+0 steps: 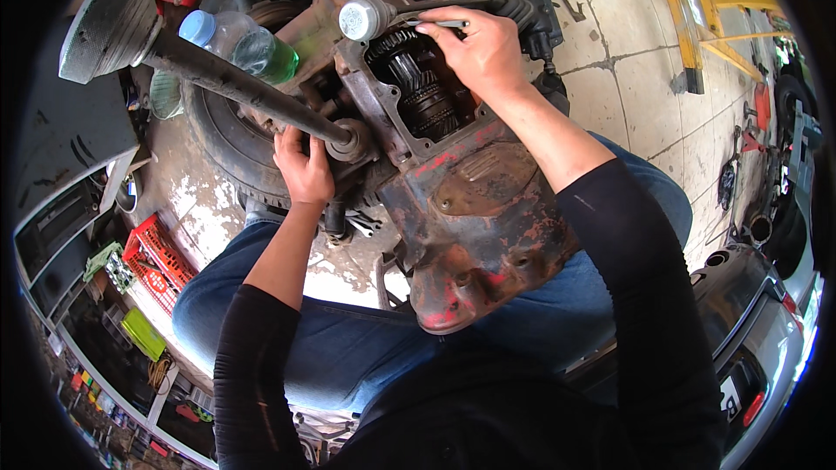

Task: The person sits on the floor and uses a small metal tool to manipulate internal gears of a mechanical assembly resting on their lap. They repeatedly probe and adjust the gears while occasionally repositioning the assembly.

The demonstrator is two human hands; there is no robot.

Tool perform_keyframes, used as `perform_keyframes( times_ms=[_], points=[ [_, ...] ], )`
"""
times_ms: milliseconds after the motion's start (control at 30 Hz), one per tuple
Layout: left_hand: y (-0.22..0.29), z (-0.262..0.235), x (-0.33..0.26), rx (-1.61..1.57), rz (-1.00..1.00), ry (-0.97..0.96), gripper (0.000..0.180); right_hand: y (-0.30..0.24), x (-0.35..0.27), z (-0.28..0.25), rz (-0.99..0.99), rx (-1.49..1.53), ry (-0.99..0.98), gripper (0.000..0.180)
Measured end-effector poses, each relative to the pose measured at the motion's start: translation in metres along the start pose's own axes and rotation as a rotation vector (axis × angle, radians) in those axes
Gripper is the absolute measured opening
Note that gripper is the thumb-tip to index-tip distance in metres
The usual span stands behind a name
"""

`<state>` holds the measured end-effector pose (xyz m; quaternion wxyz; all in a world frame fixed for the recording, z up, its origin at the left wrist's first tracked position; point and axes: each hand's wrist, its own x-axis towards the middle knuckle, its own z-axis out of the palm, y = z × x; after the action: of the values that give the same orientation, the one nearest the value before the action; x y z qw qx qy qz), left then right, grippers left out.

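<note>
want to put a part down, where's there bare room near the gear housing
The widest bare patch is the pale tiles between the right forearm and the yellow frame. A smaller one is the floor between the tyre and the red crate. It is crowded around the left hand, with the shaft, tyre and gear housing close by.

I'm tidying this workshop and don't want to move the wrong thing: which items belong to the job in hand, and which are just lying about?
In use, judging by the hands:
slim metal tool, in the right hand
rusty gear housing, with exposed gears
long metal shaft, left hand near its end

Apparently just lying about:
red plastic crate
yellow metal frame
blue-capped bottle
</note>
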<state>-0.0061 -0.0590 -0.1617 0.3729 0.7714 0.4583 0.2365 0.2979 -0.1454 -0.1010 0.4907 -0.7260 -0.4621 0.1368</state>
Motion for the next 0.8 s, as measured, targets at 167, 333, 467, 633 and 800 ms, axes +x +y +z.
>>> perform_keyframes(
  times_ms=[167,333,467,633,800],
  points=[
    [-0.001,0.0,0.0,-0.001,-0.003,0.001,0.025,-0.015,-0.013,0.012,-0.055,0.031,-0.071,0.015],
    [-0.003,0.0,0.0,0.006,0.007,0.002,0.024,-0.011,-0.004,0.006,-0.002,0.024,0.0,0.014],
    [-0.001,0.0,0.0,0.01,0.003,0.007,0.024,-0.022,-0.009,0.013,0.101,0.084,-0.017,0.013],
    [-0.006,0.001,-0.002,-0.022,-0.014,0.015,0.024,-0.019,-0.009,0.021,0.148,0.174,0.131,0.01],
    [-0.002,0.001,-0.001,0.016,-0.007,0.005,0.024,-0.009,-0.002,0.02,0.255,0.264,0.245,0.007]
  ],
)
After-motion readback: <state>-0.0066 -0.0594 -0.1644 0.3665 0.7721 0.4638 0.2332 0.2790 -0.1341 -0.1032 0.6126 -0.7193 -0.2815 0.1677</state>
